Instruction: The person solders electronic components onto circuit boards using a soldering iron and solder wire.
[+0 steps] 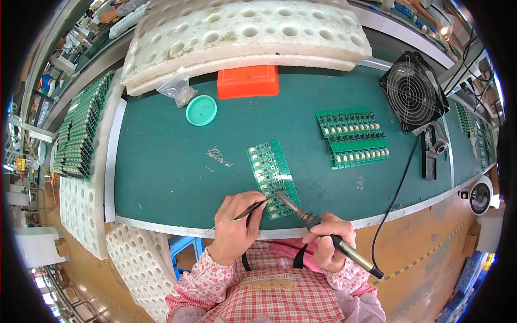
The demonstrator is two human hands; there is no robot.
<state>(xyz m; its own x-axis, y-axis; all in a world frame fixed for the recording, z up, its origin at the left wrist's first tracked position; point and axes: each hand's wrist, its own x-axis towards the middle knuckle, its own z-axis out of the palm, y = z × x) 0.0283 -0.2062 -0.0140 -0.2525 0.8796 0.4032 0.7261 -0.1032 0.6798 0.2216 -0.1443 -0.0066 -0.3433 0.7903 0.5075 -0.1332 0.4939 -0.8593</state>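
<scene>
The circuit-board panel (272,175) lies at a slant on the green bench mat (172,185), near its front edge. The right hand (328,250) grips a soldering iron (310,219), its tip at the panel's components; contact cannot be confirmed. The left hand (233,227) is closed on a slim dark tool (249,209), apparently tweezers. Judged step: soldering by hand. The next move calls for steady tip placement, clear of neighbouring parts. Handwriting marks the teal lid (201,111); lettering crosses the checked apron (280,304). No brand is identified.
</scene>
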